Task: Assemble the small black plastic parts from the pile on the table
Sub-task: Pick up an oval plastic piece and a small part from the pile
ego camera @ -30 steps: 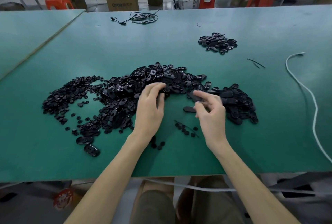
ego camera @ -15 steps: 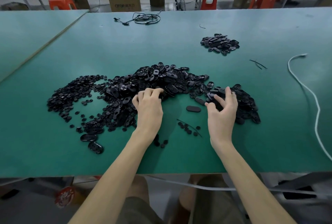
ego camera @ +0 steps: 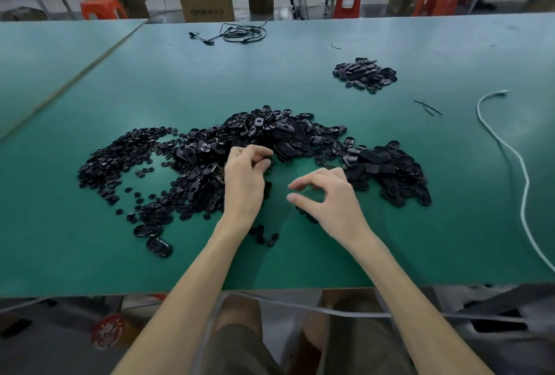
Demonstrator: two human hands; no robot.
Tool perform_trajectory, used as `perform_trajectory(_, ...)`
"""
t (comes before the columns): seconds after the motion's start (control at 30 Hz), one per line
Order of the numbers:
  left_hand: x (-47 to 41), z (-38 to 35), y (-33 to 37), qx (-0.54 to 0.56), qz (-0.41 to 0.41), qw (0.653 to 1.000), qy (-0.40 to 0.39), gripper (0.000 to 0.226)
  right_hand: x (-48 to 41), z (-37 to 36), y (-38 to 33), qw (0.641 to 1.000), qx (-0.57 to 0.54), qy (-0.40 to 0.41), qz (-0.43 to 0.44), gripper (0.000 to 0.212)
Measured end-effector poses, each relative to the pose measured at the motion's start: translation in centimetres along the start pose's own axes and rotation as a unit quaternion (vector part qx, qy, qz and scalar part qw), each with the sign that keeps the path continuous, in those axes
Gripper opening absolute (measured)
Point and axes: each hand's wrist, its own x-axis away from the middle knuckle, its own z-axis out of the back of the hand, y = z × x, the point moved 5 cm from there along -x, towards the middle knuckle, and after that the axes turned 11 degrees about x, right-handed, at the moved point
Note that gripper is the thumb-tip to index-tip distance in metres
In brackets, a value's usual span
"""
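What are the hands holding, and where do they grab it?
The left hand pinches a small black part at its fingertips; which part of it is hidden. The right hand holds nothing visible, fingers curled open above the table.

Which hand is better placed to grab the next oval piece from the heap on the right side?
Probably the right hand: it hovers open and empty beside the right-side heap of oval pieces. The left hand is pinching a small black part at the middle pile.
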Motion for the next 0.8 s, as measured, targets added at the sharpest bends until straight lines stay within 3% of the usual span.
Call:
perform_trajectory(0.2,-0.2,1.5,-1.0,0.22,0.054,0.973,0.051,0.02,0.3,-1.2,-0.9,0.992,0.085,-0.043,0.081,0.043)
perform_trajectory(0.33,-0.3,1.2,-1.0,0.312,0.067,0.947,0.042,0.022,0.8,-2.4,-2.1,0.958,0.214,-0.1,0.161,0.054)
perform_trajectory(0.4,-0.5,0.9,-1.4,0.445,0.129,0.885,0.033,0.024,1.1,-2.8,-2.4,0.949,0.231,-0.107,0.188,0.051)
perform_trajectory(0.47,-0.7,0.7,-1.7,0.598,0.19,0.778,0.004,0.027,1.4,-2.6,-2.7,0.947,0.231,-0.085,0.206,0.044)
perform_trajectory(0.53,-0.8,0.6,-1.7,0.65,0.217,0.728,-0.021,0.029,1.6,-2.3,-3.1,0.946,0.227,-0.067,0.222,0.037)
perform_trajectory(0.7,-0.4,-0.5,-1.1,0.639,0.23,0.73,-0.079,0.031,1.6,-2.7,-3.1,0.939,0.244,-0.106,0.22,0.041)
perform_trajectory(0.8,-0.1,-0.8,-0.9,0.642,0.24,0.72,-0.107,0.025,1.6,-2.5,-3.2,0.944,0.235,-0.077,0.219,0.031)
